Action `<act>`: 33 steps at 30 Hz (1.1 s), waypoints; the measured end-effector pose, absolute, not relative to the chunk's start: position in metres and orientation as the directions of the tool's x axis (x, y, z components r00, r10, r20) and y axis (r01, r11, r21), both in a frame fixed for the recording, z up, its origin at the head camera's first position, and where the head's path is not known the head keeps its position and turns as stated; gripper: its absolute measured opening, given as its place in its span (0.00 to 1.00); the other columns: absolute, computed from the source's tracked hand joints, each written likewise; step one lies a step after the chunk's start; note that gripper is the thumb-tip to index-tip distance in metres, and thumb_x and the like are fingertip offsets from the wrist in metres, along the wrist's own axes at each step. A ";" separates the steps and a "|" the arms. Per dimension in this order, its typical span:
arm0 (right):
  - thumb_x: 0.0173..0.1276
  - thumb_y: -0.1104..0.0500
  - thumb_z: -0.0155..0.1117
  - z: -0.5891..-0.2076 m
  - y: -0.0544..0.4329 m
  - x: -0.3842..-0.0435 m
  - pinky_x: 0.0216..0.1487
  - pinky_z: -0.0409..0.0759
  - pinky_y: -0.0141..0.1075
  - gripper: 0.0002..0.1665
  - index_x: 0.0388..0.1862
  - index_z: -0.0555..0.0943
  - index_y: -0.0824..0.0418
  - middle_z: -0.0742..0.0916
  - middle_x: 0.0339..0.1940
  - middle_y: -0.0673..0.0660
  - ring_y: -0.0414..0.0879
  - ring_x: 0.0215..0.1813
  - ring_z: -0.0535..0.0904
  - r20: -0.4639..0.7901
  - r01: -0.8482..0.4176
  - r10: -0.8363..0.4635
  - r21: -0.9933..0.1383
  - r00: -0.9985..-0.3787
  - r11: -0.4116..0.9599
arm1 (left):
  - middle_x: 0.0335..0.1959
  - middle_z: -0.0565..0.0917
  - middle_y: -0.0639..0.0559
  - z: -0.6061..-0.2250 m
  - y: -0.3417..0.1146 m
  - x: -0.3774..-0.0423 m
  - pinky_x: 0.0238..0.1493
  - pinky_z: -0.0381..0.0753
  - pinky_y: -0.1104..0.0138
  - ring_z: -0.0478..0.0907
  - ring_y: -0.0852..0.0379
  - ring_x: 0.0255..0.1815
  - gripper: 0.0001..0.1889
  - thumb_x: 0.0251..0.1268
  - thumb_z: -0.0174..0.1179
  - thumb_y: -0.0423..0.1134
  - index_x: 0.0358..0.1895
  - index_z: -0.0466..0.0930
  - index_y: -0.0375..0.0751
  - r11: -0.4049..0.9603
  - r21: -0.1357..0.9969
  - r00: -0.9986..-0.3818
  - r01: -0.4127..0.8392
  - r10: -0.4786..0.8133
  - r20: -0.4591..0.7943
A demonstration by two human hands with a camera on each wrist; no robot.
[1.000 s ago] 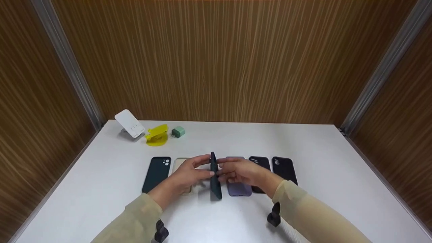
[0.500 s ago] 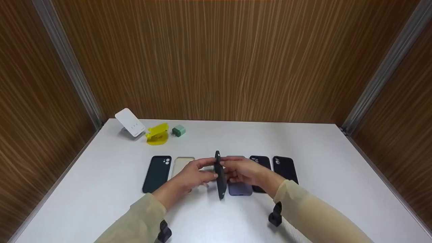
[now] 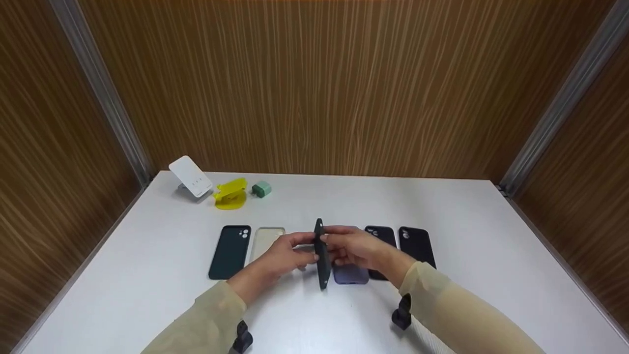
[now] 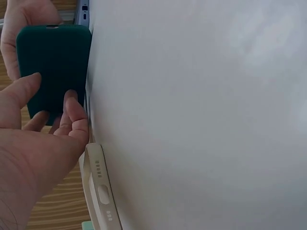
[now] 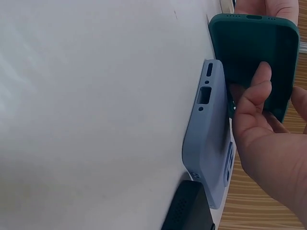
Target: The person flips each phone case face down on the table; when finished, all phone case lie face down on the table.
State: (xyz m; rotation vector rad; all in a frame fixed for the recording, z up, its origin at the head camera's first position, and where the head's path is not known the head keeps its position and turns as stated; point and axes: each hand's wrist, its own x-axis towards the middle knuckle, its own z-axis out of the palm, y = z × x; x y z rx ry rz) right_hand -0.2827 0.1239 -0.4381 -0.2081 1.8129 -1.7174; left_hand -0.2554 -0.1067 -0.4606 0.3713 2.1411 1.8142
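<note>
A dark green phone case (image 3: 323, 268) stands on its long edge between my two hands. My left hand (image 3: 285, 254) holds it from the left, with thumb and fingertips against its smooth outer face (image 4: 55, 62) in the left wrist view. From the other side my right hand (image 3: 361, 248) grips it. Its fingers reach into the hollow inner side (image 5: 249, 40), seen in the right wrist view. To the left lies a cream phone case (image 3: 265, 241), partly behind my left hand. A lavender phone case (image 3: 351, 275) lies under my right hand, partly covered.
Another dark green case (image 3: 230, 253) lies at the row's left end. Two black cases, one (image 3: 380, 236) partly hidden and one (image 3: 416, 248) outermost, lie right. Farther back are a white stand (image 3: 190, 176), a yellow stand (image 3: 231, 194) and a green charger plug (image 3: 261, 189).
The held case has shifted slightly right and turned a little on its edge. My left hand has followed it to the right, and my right hand has stayed almost in place.
</note>
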 end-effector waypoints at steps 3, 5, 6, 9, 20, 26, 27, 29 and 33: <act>0.80 0.53 0.64 -0.438 0.125 -0.282 0.49 0.82 0.40 0.31 0.77 0.74 0.61 0.87 0.57 0.68 0.50 0.45 0.86 -0.322 0.291 -0.508 -0.946 -0.799 0.141 | 0.67 0.82 0.42 -0.461 -0.105 -0.256 0.45 0.81 0.62 0.81 0.47 0.59 0.29 0.67 0.70 0.33 0.71 0.79 0.38 0.181 0.983 -0.919 0.017 0.390 -0.056; 0.81 0.54 0.64 -0.438 0.125 -0.282 0.49 0.82 0.40 0.31 0.78 0.73 0.62 0.88 0.55 0.66 0.50 0.45 0.86 -0.316 0.285 -0.504 -0.948 -0.803 0.141 | 0.64 0.83 0.43 -0.462 -0.103 -0.257 0.45 0.81 0.62 0.81 0.47 0.58 0.27 0.67 0.70 0.33 0.70 0.80 0.39 0.202 0.979 -0.922 0.023 0.382 -0.058; 0.80 0.54 0.64 -0.438 0.125 -0.281 0.49 0.82 0.40 0.32 0.78 0.72 0.61 0.88 0.53 0.65 0.50 0.44 0.86 -0.312 0.281 -0.502 -0.949 -0.806 0.139 | 0.63 0.84 0.44 -0.462 -0.102 -0.257 0.45 0.81 0.62 0.81 0.48 0.58 0.27 0.67 0.70 0.34 0.70 0.81 0.40 0.215 0.976 -0.925 0.022 0.375 -0.062; 0.80 0.55 0.64 -0.438 0.126 -0.280 0.46 0.81 0.39 0.33 0.80 0.71 0.61 0.89 0.47 0.62 0.49 0.41 0.85 -0.297 0.270 -0.494 -0.954 -0.817 0.127 | 0.61 0.84 0.45 -0.461 -0.100 -0.257 0.46 0.81 0.62 0.81 0.49 0.56 0.27 0.67 0.71 0.36 0.69 0.81 0.42 0.248 0.969 -0.931 0.013 0.356 -0.079; 0.79 0.58 0.65 -0.433 0.130 -0.276 0.37 0.76 0.35 0.35 0.82 0.69 0.59 0.89 0.42 0.57 0.44 0.33 0.83 -0.237 0.244 -0.469 -0.969 -0.851 0.046 | 0.62 0.81 0.40 -0.460 -0.099 -0.254 0.49 0.84 0.60 0.81 0.47 0.57 0.32 0.67 0.73 0.38 0.74 0.76 0.43 0.237 0.971 -0.941 -0.025 0.323 -0.103; 0.80 0.61 0.62 -0.430 0.131 -0.275 0.37 0.77 0.35 0.35 0.83 0.68 0.57 0.88 0.37 0.55 0.44 0.32 0.82 -0.211 0.248 -0.461 -0.969 -0.862 -0.020 | 0.54 0.88 0.40 -0.458 -0.100 -0.254 0.50 0.86 0.58 0.88 0.48 0.49 0.34 0.69 0.71 0.35 0.77 0.73 0.44 0.143 0.985 -0.933 -0.094 0.333 -0.137; 0.80 0.61 0.62 -0.430 0.131 -0.274 0.37 0.77 0.35 0.35 0.83 0.67 0.57 0.88 0.36 0.55 0.43 0.31 0.82 -0.208 0.249 -0.458 -0.968 -0.864 -0.029 | 0.52 0.89 0.40 -0.458 -0.100 -0.254 0.48 0.86 0.59 0.88 0.48 0.47 0.33 0.69 0.71 0.34 0.77 0.73 0.44 0.132 0.986 -0.934 -0.101 0.328 -0.140; 0.79 0.61 0.62 -0.430 0.132 -0.274 0.37 0.78 0.34 0.36 0.83 0.67 0.58 0.88 0.35 0.54 0.43 0.31 0.82 -0.197 0.240 -0.453 -0.970 -0.869 -0.039 | 0.50 0.90 0.41 -0.457 -0.101 -0.255 0.46 0.85 0.60 0.89 0.49 0.45 0.32 0.69 0.70 0.33 0.76 0.74 0.45 0.114 0.987 -0.940 -0.115 0.308 -0.146; 0.79 0.62 0.62 -0.431 0.132 -0.273 0.37 0.80 0.35 0.36 0.83 0.67 0.60 0.90 0.38 0.53 0.42 0.30 0.82 -0.176 0.214 -0.441 -0.976 -0.880 -0.036 | 0.48 0.90 0.42 -0.455 -0.103 -0.256 0.47 0.86 0.58 0.89 0.48 0.44 0.30 0.70 0.68 0.29 0.75 0.76 0.44 0.101 0.987 -0.960 -0.122 0.242 -0.144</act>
